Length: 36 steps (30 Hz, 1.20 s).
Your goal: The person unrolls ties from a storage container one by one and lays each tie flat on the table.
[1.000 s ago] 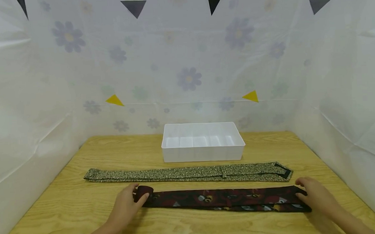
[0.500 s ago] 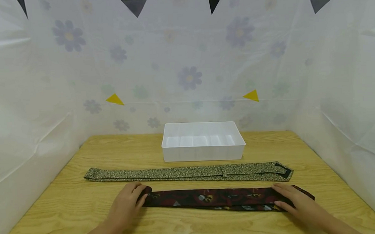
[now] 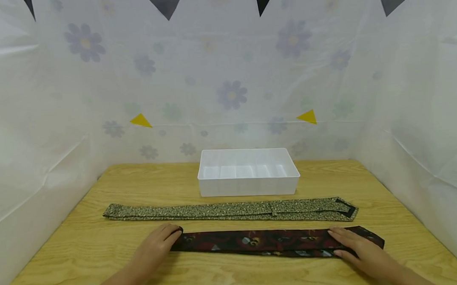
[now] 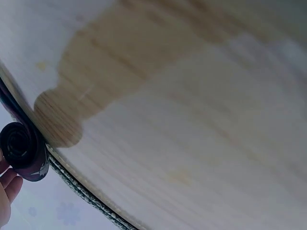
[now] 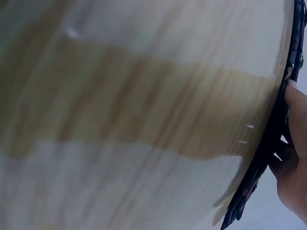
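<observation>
A dark red patterned necktie [image 3: 240,242] lies lengthwise on the table, folded double, its left end wound into a small roll [image 4: 19,146]. My left hand [image 3: 154,247] grips that roll, fingers curled over it and largely hiding it in the head view. Near the wide right end, my right hand [image 3: 359,251] rests on the cloth with fingers extended and thumb at the near edge, steadying the fabric; the tip shows beyond it. Behind lies a second necktie [image 3: 224,210], olive with a fine pattern, stretched flat and untouched by either hand.
A white plastic box [image 3: 247,187] with dividers stands at the back middle of the wooden table [image 3: 138,187]. White flowered sheeting [image 3: 195,88] closes in the back and both sides.
My right hand has moved left from the dark red necktie's tip onto its wide end, whose corner now lies flatter. The left hand's fingers have closed further over the roll.
</observation>
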Each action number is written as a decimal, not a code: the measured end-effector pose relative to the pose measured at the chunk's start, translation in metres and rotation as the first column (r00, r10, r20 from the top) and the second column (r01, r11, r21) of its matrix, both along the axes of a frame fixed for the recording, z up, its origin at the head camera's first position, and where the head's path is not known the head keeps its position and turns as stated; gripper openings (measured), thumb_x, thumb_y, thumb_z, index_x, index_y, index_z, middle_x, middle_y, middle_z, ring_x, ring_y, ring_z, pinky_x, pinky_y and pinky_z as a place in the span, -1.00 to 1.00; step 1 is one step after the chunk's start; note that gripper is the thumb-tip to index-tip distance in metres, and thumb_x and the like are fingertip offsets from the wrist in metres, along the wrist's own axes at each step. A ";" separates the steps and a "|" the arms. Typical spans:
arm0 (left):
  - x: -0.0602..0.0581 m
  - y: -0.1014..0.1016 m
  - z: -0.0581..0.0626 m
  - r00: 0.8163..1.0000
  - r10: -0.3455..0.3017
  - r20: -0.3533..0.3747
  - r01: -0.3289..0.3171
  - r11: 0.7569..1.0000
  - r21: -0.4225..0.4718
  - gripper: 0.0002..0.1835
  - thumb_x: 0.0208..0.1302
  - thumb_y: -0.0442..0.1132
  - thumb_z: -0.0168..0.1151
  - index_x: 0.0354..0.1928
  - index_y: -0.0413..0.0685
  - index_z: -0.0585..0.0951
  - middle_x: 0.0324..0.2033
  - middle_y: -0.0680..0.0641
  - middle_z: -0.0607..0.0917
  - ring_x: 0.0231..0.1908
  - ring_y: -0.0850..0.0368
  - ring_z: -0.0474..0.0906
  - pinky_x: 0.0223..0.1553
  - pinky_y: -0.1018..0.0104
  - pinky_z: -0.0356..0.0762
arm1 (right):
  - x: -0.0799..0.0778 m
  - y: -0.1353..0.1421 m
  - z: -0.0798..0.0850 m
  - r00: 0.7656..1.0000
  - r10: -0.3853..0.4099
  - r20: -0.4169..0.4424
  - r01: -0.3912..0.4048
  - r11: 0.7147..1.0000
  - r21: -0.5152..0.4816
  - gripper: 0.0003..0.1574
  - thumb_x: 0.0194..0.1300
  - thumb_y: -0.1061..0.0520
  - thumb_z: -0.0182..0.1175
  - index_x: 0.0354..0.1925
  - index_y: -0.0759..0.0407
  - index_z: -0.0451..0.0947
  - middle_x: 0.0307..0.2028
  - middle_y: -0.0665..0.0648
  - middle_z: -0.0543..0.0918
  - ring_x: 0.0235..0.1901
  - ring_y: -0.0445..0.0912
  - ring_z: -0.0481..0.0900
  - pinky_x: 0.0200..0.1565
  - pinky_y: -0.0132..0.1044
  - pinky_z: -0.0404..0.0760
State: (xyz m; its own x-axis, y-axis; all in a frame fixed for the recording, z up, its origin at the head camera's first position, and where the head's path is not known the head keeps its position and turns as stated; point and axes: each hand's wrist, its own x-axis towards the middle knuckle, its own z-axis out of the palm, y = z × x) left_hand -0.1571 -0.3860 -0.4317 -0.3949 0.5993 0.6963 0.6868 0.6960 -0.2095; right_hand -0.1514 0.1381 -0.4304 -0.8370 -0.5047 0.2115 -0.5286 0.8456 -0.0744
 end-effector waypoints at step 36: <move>0.000 -0.013 -0.003 0.999 0.017 0.028 -0.017 1.000 0.001 -0.39 0.44 -0.02 -0.42 -0.29 -0.17 0.66 -0.26 -0.16 0.63 -0.29 0.00 0.60 -0.37 0.25 0.63 | 0.000 -0.005 0.004 0.997 -0.023 0.070 0.021 1.000 0.018 -0.42 0.26 -0.05 0.13 0.12 0.28 0.48 0.11 0.36 0.51 -0.09 0.16 0.59 -0.26 -0.15 0.63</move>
State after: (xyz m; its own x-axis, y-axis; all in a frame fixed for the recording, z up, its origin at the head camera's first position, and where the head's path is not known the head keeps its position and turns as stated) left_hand -0.1573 -0.3990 -0.4347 -0.4241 0.5917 0.6855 0.6804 0.7078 -0.1900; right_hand -0.1512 0.1328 -0.4262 -0.8605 -0.4890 0.1432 -0.5039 0.8584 -0.0964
